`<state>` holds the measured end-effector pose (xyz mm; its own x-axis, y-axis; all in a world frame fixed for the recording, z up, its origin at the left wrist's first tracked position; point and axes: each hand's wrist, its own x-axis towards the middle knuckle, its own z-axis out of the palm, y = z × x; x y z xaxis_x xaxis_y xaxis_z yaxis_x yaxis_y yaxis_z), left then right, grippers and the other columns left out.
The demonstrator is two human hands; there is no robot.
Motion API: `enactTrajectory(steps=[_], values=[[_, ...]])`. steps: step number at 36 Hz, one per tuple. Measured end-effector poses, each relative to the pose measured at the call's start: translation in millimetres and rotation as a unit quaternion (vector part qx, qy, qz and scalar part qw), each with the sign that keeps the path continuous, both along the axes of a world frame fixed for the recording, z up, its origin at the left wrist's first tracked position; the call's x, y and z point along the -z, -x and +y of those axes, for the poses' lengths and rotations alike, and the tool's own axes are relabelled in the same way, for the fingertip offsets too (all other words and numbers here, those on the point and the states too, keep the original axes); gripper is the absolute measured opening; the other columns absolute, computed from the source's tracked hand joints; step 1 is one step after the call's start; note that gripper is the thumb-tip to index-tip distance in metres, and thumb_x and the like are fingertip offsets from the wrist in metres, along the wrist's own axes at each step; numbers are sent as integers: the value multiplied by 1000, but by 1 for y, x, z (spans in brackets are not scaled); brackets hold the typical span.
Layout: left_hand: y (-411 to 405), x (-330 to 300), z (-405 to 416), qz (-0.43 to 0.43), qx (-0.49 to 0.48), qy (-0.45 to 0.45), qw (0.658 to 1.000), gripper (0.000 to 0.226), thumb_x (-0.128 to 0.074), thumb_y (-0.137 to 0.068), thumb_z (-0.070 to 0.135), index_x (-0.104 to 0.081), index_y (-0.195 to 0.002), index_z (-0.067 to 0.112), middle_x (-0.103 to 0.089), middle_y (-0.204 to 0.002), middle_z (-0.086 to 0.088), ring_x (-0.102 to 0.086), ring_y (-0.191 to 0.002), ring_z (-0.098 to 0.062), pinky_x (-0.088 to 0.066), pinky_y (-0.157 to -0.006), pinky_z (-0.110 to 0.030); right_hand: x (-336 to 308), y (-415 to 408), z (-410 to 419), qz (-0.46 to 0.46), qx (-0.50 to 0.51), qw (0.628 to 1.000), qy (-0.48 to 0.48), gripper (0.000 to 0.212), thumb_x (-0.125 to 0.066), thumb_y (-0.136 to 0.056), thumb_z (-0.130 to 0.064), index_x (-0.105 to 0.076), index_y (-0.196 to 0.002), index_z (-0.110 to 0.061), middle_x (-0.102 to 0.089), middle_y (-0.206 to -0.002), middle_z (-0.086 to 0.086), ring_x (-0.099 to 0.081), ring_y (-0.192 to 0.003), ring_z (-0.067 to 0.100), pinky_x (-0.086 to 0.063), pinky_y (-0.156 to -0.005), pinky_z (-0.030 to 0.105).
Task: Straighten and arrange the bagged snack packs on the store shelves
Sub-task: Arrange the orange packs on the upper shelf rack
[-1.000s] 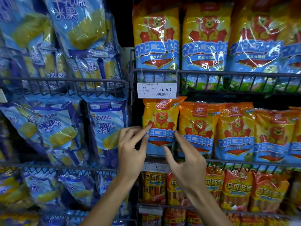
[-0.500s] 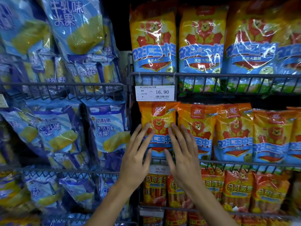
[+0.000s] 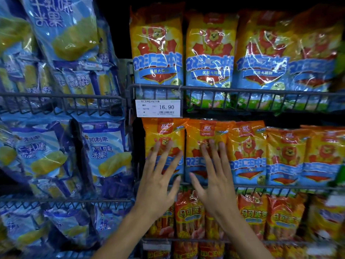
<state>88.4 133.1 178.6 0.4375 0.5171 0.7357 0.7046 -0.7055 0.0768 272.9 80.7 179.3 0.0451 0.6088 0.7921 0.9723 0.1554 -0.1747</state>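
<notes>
Orange-and-yellow lion snack packs stand in a row on the middle wire shelf [image 3: 280,187]. My left hand [image 3: 158,176] lies flat, fingers spread, on the leftmost pack [image 3: 164,131]. My right hand [image 3: 214,176] lies flat, fingers straight, on the second pack [image 3: 205,131] beside it. Both packs stand upright and side by side. Further packs of the same kind [image 3: 246,157] continue to the right. Neither hand grips anything.
Larger lion packs [image 3: 156,49] fill the upper shelf, with a 16.90 price tag [image 3: 158,108] clipped to its rail. Blue rice-cracker bags [image 3: 106,150] crowd the left shelves. Orange sausage packs [image 3: 188,214] stand on the shelf below my hands.
Both hands have moved up from the packs' lower edge and opened flat; my right hand has shifted right onto the second pack. The two packs now stand straighter.
</notes>
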Motion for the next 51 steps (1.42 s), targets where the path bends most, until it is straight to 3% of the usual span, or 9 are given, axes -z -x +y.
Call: enactTrajectory(steps=[12, 18, 22, 25, 30, 35, 42, 47, 51], values=[[2, -4, 3, 90, -28, -7, 996, 66, -37, -107, 48, -9, -164, 28, 5, -172, 3, 11, -157, -34, -7, -127, -57, -2, -12, 3, -46, 16, 997, 56, 90, -48, -102, -58, -1, -163, -11, 9, -171, 7, 10, -158, 30, -10, -128, 51], [7, -8, -4, 106, -31, 0, 994, 69, -35, -105, 54, -9, -164, 29, 7, -172, 5, 13, -157, -33, -5, -125, -55, -12, -22, -19, -13, -44, 997, 67, 79, -51, -105, -49, -6, -164, -21, 6, -172, -3, 8, -158, 22, -10, -128, 51], [1, -3, -11, 89, -10, 3, 996, 67, -36, -105, 53, -18, -163, 25, 0, -172, 6, 5, -158, -30, -8, -124, -56, -6, -34, -42, 50, -20, 998, 40, 74, -49, -105, -46, -9, -164, -25, 3, -172, -8, 6, -158, 20, -5, -129, 43], [-13, 4, -16, 83, 42, 5, 996, 65, -50, -103, 46, -27, -161, 26, -9, -171, 5, -4, -158, -27, -11, -125, -55, 3, -48, -58, 52, -6, 997, 61, 73, -48, -105, -47, -10, -163, -26, 0, -171, -10, 1, -158, 14, -9, -127, 39], [-44, 2, -22, 44, 132, 35, 990, 52, -52, -99, 38, -48, -149, 26, -36, -161, 4, -27, -151, -22, -34, -120, -51, 6, -70, -84, 83, 8, 990, 111, 64, -47, -104, -51, -21, -160, -36, -13, -165, -21, -12, -152, -2, -25, -119, 27], [-80, -32, -42, -21, 210, 38, 977, 36, -51, -105, 32, -61, -139, 24, -44, -153, 7, -34, -147, -16, -32, -119, -37, -18, -107, -115, 117, 20, 986, 116, 57, -51, -102, -49, -35, -155, -34, -31, -159, -15, -23, -145, -5, -27, -116, 17], [-143, -92, -81, -46, 271, 26, 961, 37, -54, -100, 33, -62, -135, 25, -50, -145, 12, -43, -137, -10, -30, -114, -17, -70, -176, -160, 160, 3, 986, 52, 50, -58, -101, -41, -46, -149, -30, -46, -148, -15, -43, -139, 8, -41, -114, 37], [-205, -127, -107, -72, 263, 18, 962, 41, -51, -101, 40, -56, -141, 31, -47, -147, 17, -43, -139, -8, -38, -116, -32, -110, -242, -190, 144, -30, 989, 28, 51, -59, -100, -41, -47, -148, -31, -49, -144, -19, -44, -130, -6, -40, -110, 22], [-249, -158, -124, -105, 238, 24, 965, 41, -60, -102, 34, -53, -143, 34, -47, -145, 18, -48, -134, -8, -46, -110, -35, -141, -298, -199, 154, -74, 985, -8, 47, -64, -97, -36, -54, -142, -28, -62, -130, -13, -59, -119, 1, -53, -97, 32]])
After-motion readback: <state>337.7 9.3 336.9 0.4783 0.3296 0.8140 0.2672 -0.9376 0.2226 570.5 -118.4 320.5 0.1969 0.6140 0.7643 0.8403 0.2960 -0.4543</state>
